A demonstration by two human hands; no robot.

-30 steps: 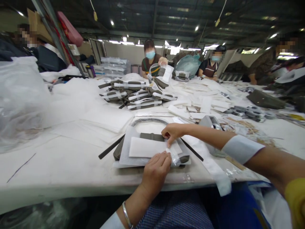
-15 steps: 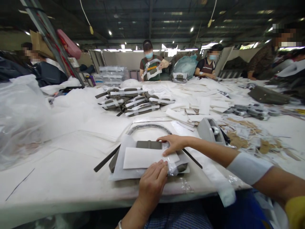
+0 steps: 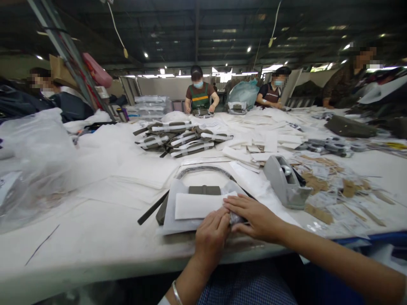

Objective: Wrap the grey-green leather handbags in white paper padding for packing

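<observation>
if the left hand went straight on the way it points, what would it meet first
Most likely the right hand: its fingers lie just beyond the fingertips of the left hand, at the right end of the white strip. Whether the two hands touch is hard to tell.

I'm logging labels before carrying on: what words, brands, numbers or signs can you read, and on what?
No text reads clearly.
Green apron: lettering, too blurred to read.
Dark apron: lettering, too small to read.
Tags: any print too small to read.
White strip: no text visible.
</observation>
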